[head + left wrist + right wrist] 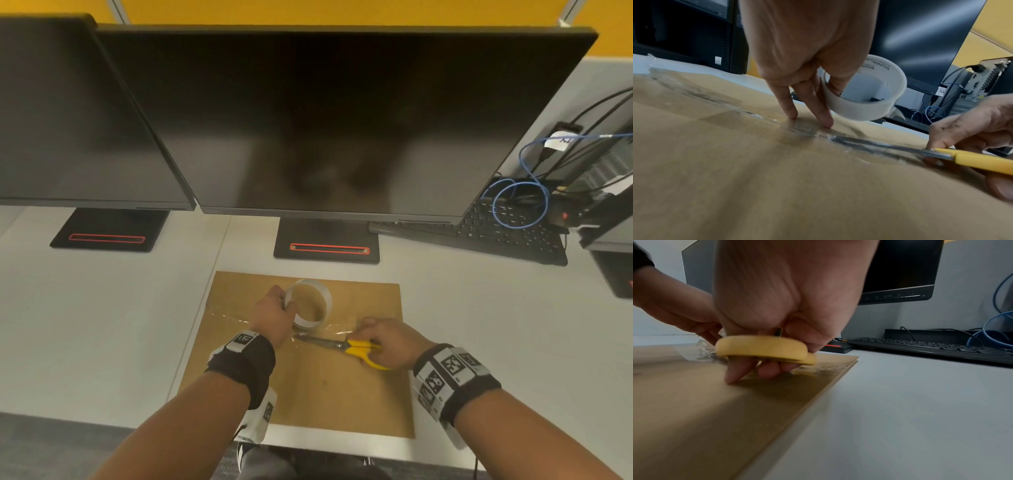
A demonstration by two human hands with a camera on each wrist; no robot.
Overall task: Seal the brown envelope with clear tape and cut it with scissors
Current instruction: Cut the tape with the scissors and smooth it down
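Head view, nearest first: the brown envelope [308, 387] lies flat on the pale desk [102, 325], its near edge just short of the desk's front. It looks thin, light and fairly stiff, so it would likely slide unless pressed down. Across its upper part runs a strip of clear tape [701, 97], wrinkled and glossy; such film is flimsy and sticky, best kept taut and touched only at its edges.

The right hand [387, 342] grasps the yellow handles of the scissors [342, 346], fingers through the loops, knuckles resting on the paper. The blades lie low, pointing left along the tape, seemingly nearly closed. The left hand [274, 315] hooks a finger through the tape roll [308, 305], curled round its rim, while two straight fingertips [826, 123] press the tape down just ahead of the blade tips. The roll is light and rigid, easy to hold by its core.

Beyond the envelope stand two dark monitors [325, 120] on black bases. To the right sit a black keyboard [496, 236] and tangled blue and black cables [520, 205]. A grey partition and yellow wall close the room behind.
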